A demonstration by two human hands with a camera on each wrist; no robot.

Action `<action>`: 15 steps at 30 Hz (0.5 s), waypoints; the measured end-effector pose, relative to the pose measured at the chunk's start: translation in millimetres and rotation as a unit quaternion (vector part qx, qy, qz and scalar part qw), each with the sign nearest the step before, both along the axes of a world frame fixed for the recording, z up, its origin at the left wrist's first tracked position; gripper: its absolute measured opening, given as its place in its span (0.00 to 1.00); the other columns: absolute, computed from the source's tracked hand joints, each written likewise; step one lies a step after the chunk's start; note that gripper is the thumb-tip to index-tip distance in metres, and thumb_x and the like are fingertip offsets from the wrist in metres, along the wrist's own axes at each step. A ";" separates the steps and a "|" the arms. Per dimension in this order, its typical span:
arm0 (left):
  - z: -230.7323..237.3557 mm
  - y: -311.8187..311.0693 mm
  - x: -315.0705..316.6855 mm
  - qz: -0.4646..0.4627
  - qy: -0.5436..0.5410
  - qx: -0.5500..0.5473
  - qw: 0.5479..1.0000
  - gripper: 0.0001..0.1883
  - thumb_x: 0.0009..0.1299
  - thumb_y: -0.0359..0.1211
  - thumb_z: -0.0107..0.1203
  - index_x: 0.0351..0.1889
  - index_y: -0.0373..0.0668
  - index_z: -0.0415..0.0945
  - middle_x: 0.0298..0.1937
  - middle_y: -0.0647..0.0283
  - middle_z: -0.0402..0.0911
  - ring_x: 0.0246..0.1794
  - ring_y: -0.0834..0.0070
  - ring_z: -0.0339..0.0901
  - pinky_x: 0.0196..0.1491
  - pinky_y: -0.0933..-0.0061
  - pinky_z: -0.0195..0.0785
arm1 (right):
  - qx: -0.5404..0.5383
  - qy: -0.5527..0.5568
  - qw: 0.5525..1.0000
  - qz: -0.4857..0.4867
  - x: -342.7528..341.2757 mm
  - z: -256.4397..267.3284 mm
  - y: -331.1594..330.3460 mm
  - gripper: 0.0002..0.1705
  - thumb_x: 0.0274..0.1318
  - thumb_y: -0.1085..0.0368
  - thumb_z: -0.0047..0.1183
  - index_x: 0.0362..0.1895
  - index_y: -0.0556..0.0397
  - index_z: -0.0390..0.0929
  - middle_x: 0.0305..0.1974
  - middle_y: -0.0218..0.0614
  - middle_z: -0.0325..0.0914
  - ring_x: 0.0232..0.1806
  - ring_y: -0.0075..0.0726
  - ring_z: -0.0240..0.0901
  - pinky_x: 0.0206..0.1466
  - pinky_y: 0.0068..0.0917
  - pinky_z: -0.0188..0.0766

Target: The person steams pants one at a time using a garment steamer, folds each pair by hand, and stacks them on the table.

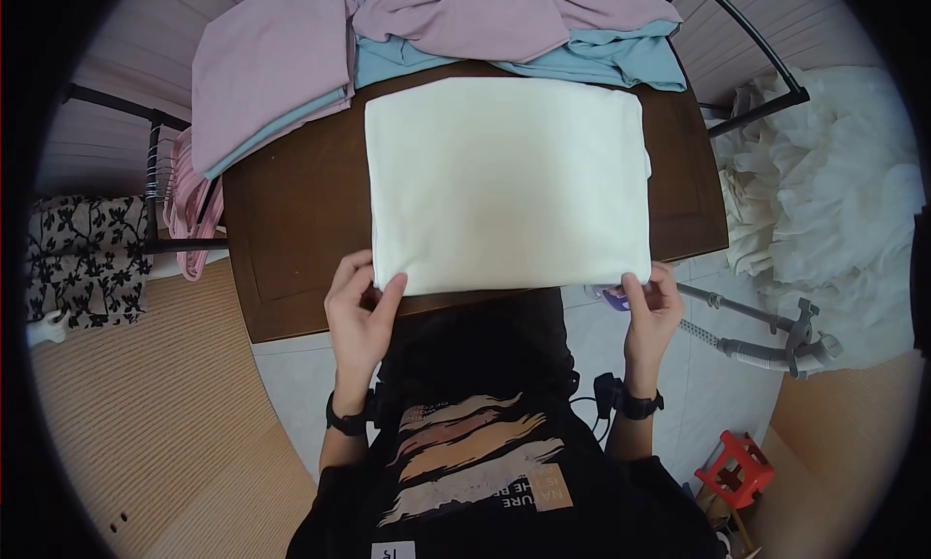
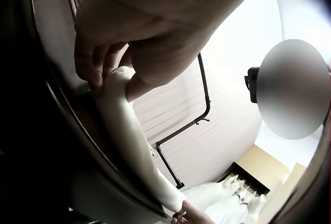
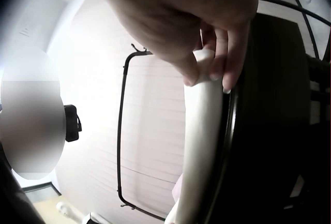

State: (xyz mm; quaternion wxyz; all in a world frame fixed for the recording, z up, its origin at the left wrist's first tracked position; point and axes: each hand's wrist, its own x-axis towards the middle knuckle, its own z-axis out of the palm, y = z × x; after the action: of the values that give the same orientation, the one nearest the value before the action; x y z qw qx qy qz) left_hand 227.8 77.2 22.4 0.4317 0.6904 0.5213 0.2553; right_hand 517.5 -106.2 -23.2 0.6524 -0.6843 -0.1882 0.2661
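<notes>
A cream-white cloth (image 1: 509, 186), folded into a thick rectangle, lies on the dark wooden table (image 1: 301, 258) with its near edge at the table's front. The left hand (image 1: 361, 302) pinches its near left corner, thumb on top and fingers underneath. At the near right corner the right hand (image 1: 650, 312) grips the same cloth in a matching way. In the left wrist view, the left hand (image 2: 155, 32) holds the rounded end of the folded edge (image 2: 121, 110). The right wrist view has the right hand (image 3: 207, 32) pinching the other end of the cloth (image 3: 199, 131).
A folded pink and blue stack (image 1: 276, 69) sits at the table's far left. Looser pink fabric (image 1: 465, 16) over blue lies along the back. Black rack bars (image 1: 756, 35) flank the table. A grey steamer hose (image 1: 756, 351) and red stool (image 1: 737, 469) stand at right.
</notes>
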 end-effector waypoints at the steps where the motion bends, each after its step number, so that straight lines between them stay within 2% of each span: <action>1: 0.9 -4.7 -5.7 -0.020 0.017 0.002 1.000 0.08 0.71 0.22 0.64 0.47 0.29 0.85 0.52 0.64 0.78 0.40 0.82 0.75 0.41 0.81 0.70 | 0.006 0.029 0.999 0.013 1.1 0.1 -7.9 0.09 0.56 0.79 0.66 0.41 0.63 0.81 0.48 0.33 0.72 0.45 0.25 0.72 0.48 0.24 0.75; 2: -2.0 -10.7 -13.0 -0.021 0.016 0.005 1.000 0.08 0.71 0.22 0.64 0.47 0.29 0.85 0.52 0.64 0.78 0.40 0.82 0.75 0.41 0.81 0.70 | 0.009 0.027 1.000 0.012 5.6 -5.9 -20.7 0.09 0.56 0.79 0.66 0.41 0.63 0.81 0.48 0.33 0.72 0.45 0.25 0.72 0.48 0.24 0.75; 4: -14.0 -29.0 -32.8 -0.023 -0.027 0.015 0.999 0.08 0.68 0.23 0.67 0.41 0.26 0.83 0.48 0.60 0.79 0.34 0.81 0.72 0.35 0.80 0.67 | -0.026 -0.010 0.991 0.128 12.0 -26.7 -49.9 0.09 0.56 0.81 0.64 0.41 0.64 0.81 0.51 0.35 0.72 0.50 0.25 0.74 0.53 0.25 0.75; 5: -15.5 -38.2 -42.5 -0.029 -0.024 0.015 0.999 0.08 0.69 0.23 0.66 0.43 0.27 0.83 0.47 0.60 0.79 0.37 0.81 0.74 0.36 0.80 0.69 | 0.021 0.001 0.990 0.143 9.6 -35.8 -58.1 0.10 0.56 0.82 0.64 0.42 0.63 0.81 0.58 0.36 0.70 0.52 0.24 0.74 0.54 0.23 0.74; 6: -14.6 -47.1 -46.8 -0.030 -0.024 0.013 0.999 0.08 0.69 0.23 0.66 0.43 0.27 0.83 0.47 0.60 0.79 0.37 0.81 0.74 0.36 0.80 0.69 | 0.019 0.001 0.990 0.141 7.1 -34.0 -59.2 0.10 0.56 0.82 0.64 0.42 0.63 0.81 0.58 0.36 0.70 0.52 0.24 0.74 0.54 0.23 0.74; 8: -12.6 -62.7 -52.5 0.049 -0.061 -0.054 0.995 0.09 0.70 0.23 0.66 0.45 0.28 0.82 0.48 0.59 0.78 0.41 0.82 0.77 0.37 0.81 0.71 | 0.016 0.097 0.980 0.174 1.4 -28.0 -60.6 0.09 0.56 0.82 0.64 0.41 0.62 0.81 0.65 0.38 0.68 0.53 0.24 0.73 0.52 0.21 0.72; 9: -19.4 -65.4 -57.8 0.036 -0.048 -0.022 0.998 0.10 0.72 0.24 0.65 0.48 0.31 0.80 0.43 0.62 0.80 0.40 0.83 0.79 0.37 0.82 0.72 | 0.002 0.104 0.978 0.180 3.3 -38.7 -67.1 0.10 0.58 0.81 0.63 0.44 0.61 0.80 0.64 0.38 0.71 0.54 0.25 0.74 0.53 0.22 0.72; 10: -28.8 -69.8 -67.6 0.037 -0.050 -0.019 0.998 0.10 0.72 0.24 0.65 0.48 0.31 0.80 0.43 0.62 0.80 0.40 0.83 0.79 0.37 0.82 0.72 | 0.005 0.101 0.978 0.182 2.3 -38.1 -68.6 0.10 0.58 0.81 0.63 0.44 0.61 0.80 0.64 0.38 0.71 0.54 0.25 0.74 0.53 0.22 0.72; 12: -40.8 -74.5 -82.3 0.047 -0.049 -0.157 0.985 0.11 0.76 0.25 0.59 0.54 0.33 0.76 0.40 0.60 0.83 0.32 0.81 0.80 0.33 0.79 0.74 | -0.057 0.115 0.980 0.150 0.6 -36.9 -64.0 0.12 0.60 0.81 0.61 0.48 0.60 0.79 0.56 0.36 0.77 0.55 0.25 0.75 0.54 0.23 0.73; 13: -39.6 -74.3 -80.4 0.033 -0.084 -0.199 0.976 0.11 0.80 0.29 0.55 0.56 0.33 0.74 0.34 0.60 0.85 0.31 0.80 0.80 0.33 0.79 0.75 | -0.047 0.108 0.980 0.158 -1.9 -38.6 -57.7 0.12 0.60 0.81 0.61 0.48 0.60 0.79 0.56 0.36 0.77 0.55 0.25 0.75 0.54 0.23 0.73; 14: -41.9 -72.4 -81.9 -0.014 -0.106 -0.235 0.966 0.15 0.83 0.36 0.52 0.56 0.32 0.75 0.39 0.56 0.86 0.33 0.77 0.82 0.34 0.77 0.77 | 0.026 0.100 0.990 0.099 -6.6 -41.1 -50.2 0.13 0.62 0.79 0.60 0.50 0.61 0.78 0.53 0.36 0.80 0.52 0.24 0.77 0.50 0.23 0.74; 15: -45.3 -69.5 -80.9 -0.027 -0.149 -0.285 0.946 0.17 0.84 0.38 0.51 0.56 0.31 0.74 0.41 0.55 0.86 0.35 0.75 0.83 0.35 0.76 0.78 | 0.101 0.095 0.989 0.043 -9.5 -42.5 -42.0 0.14 0.63 0.78 0.59 0.52 0.61 0.77 0.49 0.36 0.82 0.48 0.23 0.79 0.47 0.23 0.75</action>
State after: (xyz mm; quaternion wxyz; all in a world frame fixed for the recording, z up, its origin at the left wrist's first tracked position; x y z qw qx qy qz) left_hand 146.9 7.8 -22.9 0.6901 0.5063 0.4832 0.1842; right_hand 508.0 -148.1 -65.8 0.7212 -0.5777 -0.1807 0.3368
